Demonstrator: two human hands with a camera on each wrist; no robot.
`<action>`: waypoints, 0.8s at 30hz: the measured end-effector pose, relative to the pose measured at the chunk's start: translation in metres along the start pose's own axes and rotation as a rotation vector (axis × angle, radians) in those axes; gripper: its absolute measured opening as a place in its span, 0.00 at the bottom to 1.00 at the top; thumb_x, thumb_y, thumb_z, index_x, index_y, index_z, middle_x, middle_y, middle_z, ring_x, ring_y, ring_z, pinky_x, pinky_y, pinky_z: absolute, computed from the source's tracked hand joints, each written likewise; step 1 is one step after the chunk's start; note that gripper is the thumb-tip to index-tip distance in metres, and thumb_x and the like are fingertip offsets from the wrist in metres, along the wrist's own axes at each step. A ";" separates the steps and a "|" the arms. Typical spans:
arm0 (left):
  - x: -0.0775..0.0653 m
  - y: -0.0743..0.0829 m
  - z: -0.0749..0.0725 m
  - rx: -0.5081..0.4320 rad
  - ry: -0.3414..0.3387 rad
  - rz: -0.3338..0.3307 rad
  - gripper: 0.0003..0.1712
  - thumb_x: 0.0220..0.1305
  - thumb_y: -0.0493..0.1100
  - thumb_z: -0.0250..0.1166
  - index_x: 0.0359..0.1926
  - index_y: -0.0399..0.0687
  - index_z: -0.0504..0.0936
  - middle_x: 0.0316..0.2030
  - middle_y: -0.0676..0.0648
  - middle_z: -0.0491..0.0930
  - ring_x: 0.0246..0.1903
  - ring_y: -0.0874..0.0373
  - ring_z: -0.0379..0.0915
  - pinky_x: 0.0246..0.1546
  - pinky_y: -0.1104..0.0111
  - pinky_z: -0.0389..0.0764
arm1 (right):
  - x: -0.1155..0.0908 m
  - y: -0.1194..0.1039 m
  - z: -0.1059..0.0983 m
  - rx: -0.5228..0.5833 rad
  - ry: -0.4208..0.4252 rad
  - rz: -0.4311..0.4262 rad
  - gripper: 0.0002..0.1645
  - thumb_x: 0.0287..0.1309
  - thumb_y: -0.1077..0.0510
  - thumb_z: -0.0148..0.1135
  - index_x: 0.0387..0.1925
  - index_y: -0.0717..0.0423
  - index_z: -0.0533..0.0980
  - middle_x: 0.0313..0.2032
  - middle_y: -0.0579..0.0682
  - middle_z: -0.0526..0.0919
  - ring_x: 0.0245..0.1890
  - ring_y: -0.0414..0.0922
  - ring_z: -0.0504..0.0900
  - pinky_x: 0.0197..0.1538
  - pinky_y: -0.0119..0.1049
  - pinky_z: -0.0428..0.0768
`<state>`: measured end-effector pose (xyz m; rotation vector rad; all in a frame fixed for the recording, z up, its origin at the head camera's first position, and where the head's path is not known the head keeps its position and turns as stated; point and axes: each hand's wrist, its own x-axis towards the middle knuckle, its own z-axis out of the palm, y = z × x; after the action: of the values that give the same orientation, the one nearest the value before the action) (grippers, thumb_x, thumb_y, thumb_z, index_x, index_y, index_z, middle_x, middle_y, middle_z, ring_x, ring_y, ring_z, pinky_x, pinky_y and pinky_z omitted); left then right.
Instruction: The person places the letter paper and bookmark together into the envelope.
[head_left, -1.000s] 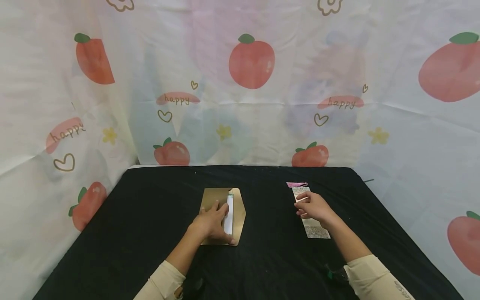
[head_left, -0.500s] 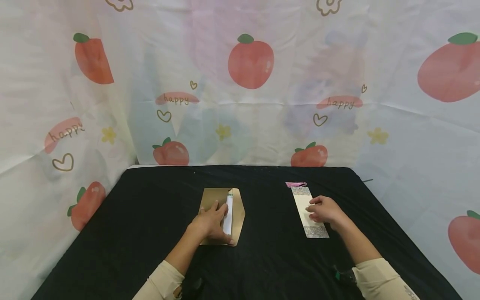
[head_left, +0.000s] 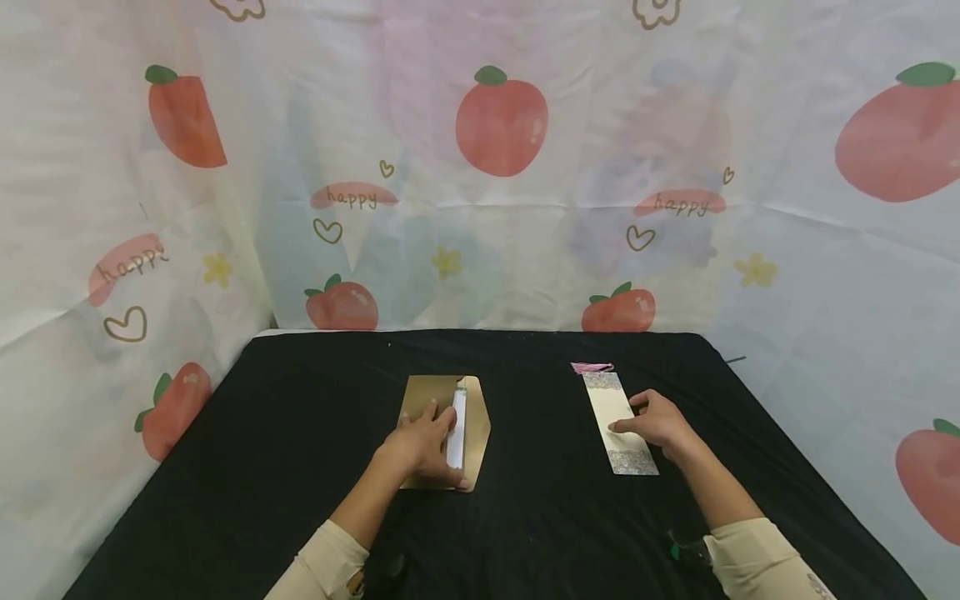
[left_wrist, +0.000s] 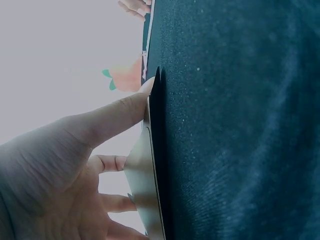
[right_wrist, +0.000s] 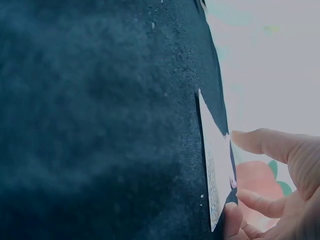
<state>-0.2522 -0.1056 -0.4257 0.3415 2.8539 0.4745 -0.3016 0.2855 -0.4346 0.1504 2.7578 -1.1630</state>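
A gold envelope [head_left: 479,433] lies on the black cloth with its pointed flap spread to the right. A strip of white paper [head_left: 456,442] shows at its opening. My left hand [head_left: 423,450] rests on the envelope with fingers spread; in the left wrist view its thumb [left_wrist: 117,115] touches the flap edge. To the right lies a flat cream bookmark [head_left: 609,408] with speckled silvery ends and a pink tassel [head_left: 592,367] at its far end. Over the bookmark's right edge is my right hand [head_left: 660,421], thumb above the card and fingers by its side, with a gap between them.
Black cloth [head_left: 315,417] covers the table. Behind and at both sides hangs a pale curtain [head_left: 517,242] printed with red fruits. A small dark object with a green spot [head_left: 675,551] is near the right sleeve.
My right hand has shifted right and nearer, from across the bookmark to its right edge, and its thumb and fingers have spread apart. The left hand and envelope have stayed put.
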 end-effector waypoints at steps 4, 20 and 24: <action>0.000 0.000 0.001 -0.007 0.009 0.004 0.52 0.42 0.64 0.85 0.63 0.55 0.68 0.76 0.34 0.57 0.68 0.17 0.52 0.56 0.32 0.69 | 0.000 -0.001 0.004 -0.012 0.012 -0.004 0.48 0.55 0.56 0.77 0.64 0.75 0.59 0.59 0.80 0.62 0.58 0.73 0.66 0.57 0.65 0.71; 0.002 -0.001 0.003 0.011 0.009 0.011 0.53 0.42 0.65 0.85 0.63 0.54 0.67 0.76 0.33 0.56 0.68 0.17 0.52 0.57 0.32 0.69 | -0.001 -0.008 0.015 -0.091 0.011 -0.007 0.59 0.51 0.56 0.81 0.71 0.65 0.50 0.60 0.83 0.52 0.59 0.79 0.58 0.54 0.71 0.69; 0.002 -0.001 0.003 0.002 0.002 0.012 0.52 0.42 0.65 0.85 0.63 0.54 0.67 0.76 0.33 0.56 0.69 0.17 0.52 0.58 0.32 0.68 | 0.001 -0.006 0.015 -0.097 0.001 -0.022 0.56 0.51 0.57 0.81 0.70 0.62 0.53 0.62 0.83 0.53 0.60 0.79 0.58 0.53 0.70 0.69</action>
<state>-0.2536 -0.1046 -0.4292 0.3586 2.8563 0.4739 -0.3017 0.2707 -0.4410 0.1098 2.8170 -1.0313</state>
